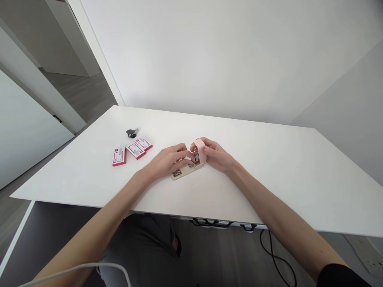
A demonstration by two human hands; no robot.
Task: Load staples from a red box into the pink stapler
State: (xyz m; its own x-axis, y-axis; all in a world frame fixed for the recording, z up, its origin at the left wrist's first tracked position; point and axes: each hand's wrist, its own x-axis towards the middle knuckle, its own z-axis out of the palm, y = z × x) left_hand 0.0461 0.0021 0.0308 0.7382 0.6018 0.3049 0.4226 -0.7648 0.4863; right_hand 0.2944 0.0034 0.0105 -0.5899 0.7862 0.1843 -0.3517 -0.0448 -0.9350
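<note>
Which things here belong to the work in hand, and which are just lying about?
In hand: pink stapler, opened, gripped by left hand and right hand.
Lying about: three red-and-white boxes, small black clip-like object, both left of the hands on the white table.

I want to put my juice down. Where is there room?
The table is bare right of the right hand and along the wall. It is crowded in the middle, where the left hand meets a pink stapler, and left, by three red boxes and a black tool.
</note>
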